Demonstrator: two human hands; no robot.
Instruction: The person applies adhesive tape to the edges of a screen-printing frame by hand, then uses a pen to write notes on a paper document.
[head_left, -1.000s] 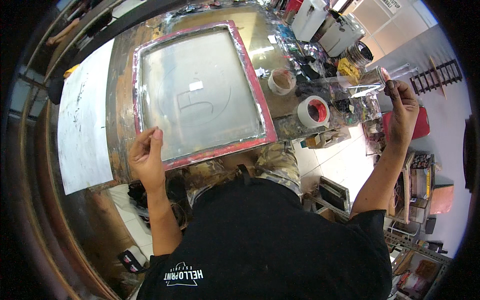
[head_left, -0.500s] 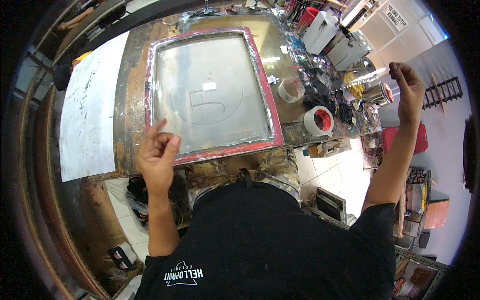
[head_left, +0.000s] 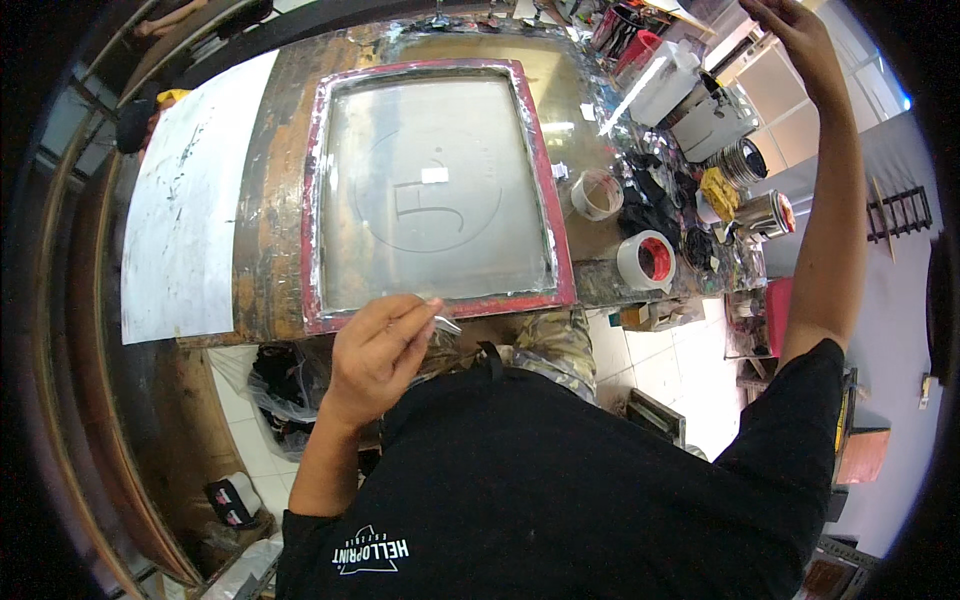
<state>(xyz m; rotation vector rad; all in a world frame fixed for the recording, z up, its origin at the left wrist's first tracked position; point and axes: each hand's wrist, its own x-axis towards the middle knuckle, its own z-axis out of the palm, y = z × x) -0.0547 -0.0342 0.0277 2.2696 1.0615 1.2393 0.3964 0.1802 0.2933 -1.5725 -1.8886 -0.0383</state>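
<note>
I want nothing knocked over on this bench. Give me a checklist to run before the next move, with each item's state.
1. Red-framed rectangular printing screen lies flat on the stained workbench: ok.
2. Left hand at the frame's near edge, pinching something small and shiny: ok; what it is, cannot tell.
3. Right hand raised at the picture's upper right, away from the bench: ok; holding anything, cannot tell.
4. Roll of red-cored tape sits close to the bench's near edge: not ok.
5. White paper sheet lies beside the screen, apart from it: ok.
</note>
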